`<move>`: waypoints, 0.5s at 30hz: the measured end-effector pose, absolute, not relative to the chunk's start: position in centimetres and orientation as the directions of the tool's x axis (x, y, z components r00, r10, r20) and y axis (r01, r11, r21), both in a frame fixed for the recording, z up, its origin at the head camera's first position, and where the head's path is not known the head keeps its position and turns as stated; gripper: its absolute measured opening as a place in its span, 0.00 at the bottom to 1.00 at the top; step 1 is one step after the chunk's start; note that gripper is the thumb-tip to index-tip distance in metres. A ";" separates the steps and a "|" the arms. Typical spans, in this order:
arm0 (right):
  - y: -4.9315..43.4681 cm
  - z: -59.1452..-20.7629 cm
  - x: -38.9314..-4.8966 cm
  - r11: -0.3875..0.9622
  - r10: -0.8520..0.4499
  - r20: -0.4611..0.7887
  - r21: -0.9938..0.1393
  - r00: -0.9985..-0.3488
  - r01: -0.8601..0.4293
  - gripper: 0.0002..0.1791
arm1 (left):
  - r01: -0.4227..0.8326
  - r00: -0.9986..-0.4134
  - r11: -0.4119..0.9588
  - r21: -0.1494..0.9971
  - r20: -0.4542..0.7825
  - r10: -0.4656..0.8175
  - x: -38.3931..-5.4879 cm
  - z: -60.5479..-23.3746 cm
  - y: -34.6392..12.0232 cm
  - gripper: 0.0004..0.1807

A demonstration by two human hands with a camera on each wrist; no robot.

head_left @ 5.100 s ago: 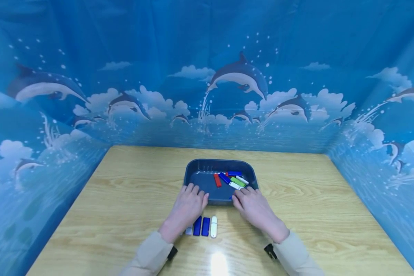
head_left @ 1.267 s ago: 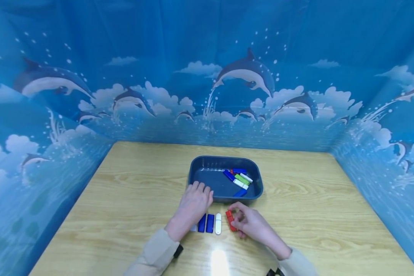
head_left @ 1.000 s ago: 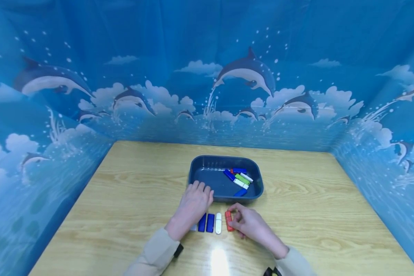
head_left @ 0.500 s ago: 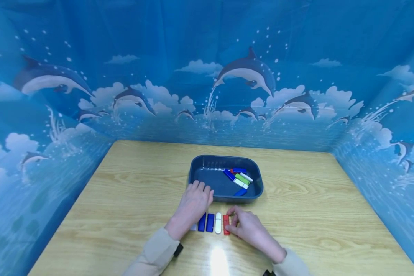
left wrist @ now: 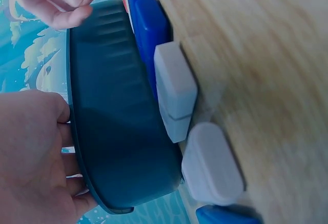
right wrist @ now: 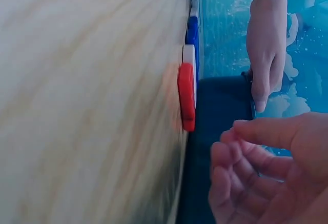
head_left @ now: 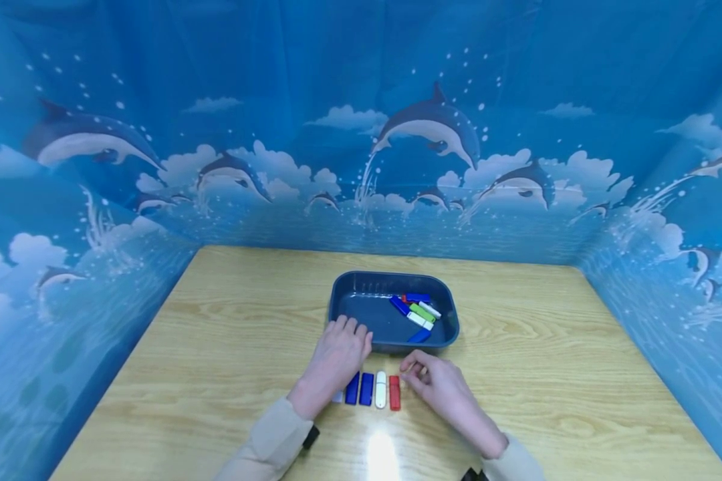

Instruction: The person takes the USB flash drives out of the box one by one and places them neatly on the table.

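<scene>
My left hand holds the near rim of a dark blue plastic tray, its fingers hooked over the edge in the left wrist view. My right hand hovers beside the row's right end, fingers loosely curled with nothing between them. Just left of its fingertips lies a red USB flash drive, flat on the table. It ends a row with a white flash drive and blue flash drives, one blue flash drive beside the white one. The left forearm hides the row's left part; the left wrist view shows another white flash drive there.
Inside the tray's right half lie several more flash drives, among them a green flash drive and a blue flash drive. A wooden table carries everything. A dolphin-printed curtain encloses its back and sides.
The right hand took the red flash drive from the tray, set it upright in line beside the white one, then let go and drew back slightly. The left hand stays at the rim.
</scene>
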State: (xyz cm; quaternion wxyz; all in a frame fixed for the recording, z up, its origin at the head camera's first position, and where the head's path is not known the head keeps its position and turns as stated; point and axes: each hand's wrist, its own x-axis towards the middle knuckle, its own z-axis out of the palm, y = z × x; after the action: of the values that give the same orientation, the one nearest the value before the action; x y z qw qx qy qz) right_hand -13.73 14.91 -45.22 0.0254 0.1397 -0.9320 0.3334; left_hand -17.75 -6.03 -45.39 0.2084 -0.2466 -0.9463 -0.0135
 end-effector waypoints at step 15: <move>17.8 -41.5 -19.9 0.815 -0.242 0.344 -0.434 -0.907 -0.383 0.02 | 0.448 -0.827 0.891 -0.069 0.347 0.443 -17.7 -45.3 -5.8 0.16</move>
State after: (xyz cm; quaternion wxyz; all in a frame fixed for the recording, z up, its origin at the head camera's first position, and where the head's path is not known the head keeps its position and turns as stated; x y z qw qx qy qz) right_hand -19.89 17.82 -41.54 0.1376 0.1657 -0.9428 0.2545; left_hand -17.68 -5.82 -45.32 0.1796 -0.2330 -0.9557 -0.0077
